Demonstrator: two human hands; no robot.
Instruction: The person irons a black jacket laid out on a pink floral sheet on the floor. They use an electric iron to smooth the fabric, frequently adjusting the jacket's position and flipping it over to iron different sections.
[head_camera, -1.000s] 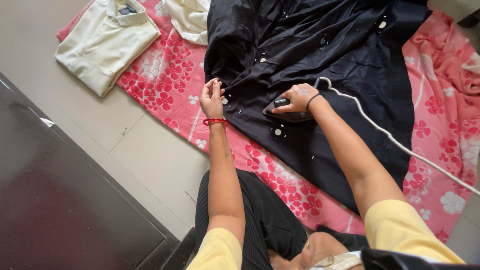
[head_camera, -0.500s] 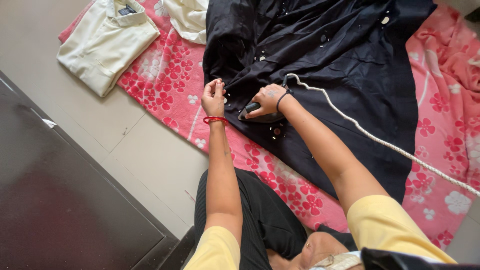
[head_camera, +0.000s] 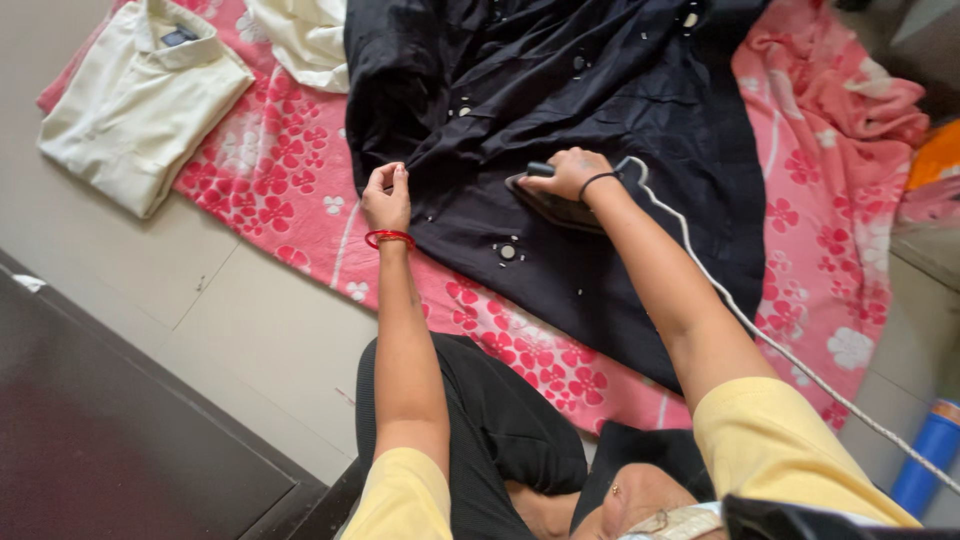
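Both hands are busy: the right hand has its grip closed around the handle of a dark iron, which sits flat on a black garment dotted with small pale round decorations, while the left hand pinches the near edge of that same garment between fingertips, pulling it taut off to the side of the iron. So right grip clamped on the iron, left grip together on the cloth. A white cord runs from the back of the iron down past the right arm and out of the frame at the lower right. The garment is spread over a pink blanket with a red and white flower print, laid out on the tiled floor. As for how far along it looks, I'd guess somewhere in the middle: the stretch of black fabric nearest the person lies pretty smooth, but the upper part near the top of the frame is bunched and creased, so that bit looks undone. Over at the upper left a cream shirt lies neatly folded, half on the blanket, half on the floor, which I'd read as finished, and another pale piece next to it is just crumpled. A blue cylinder thing stands at the lower right edge.
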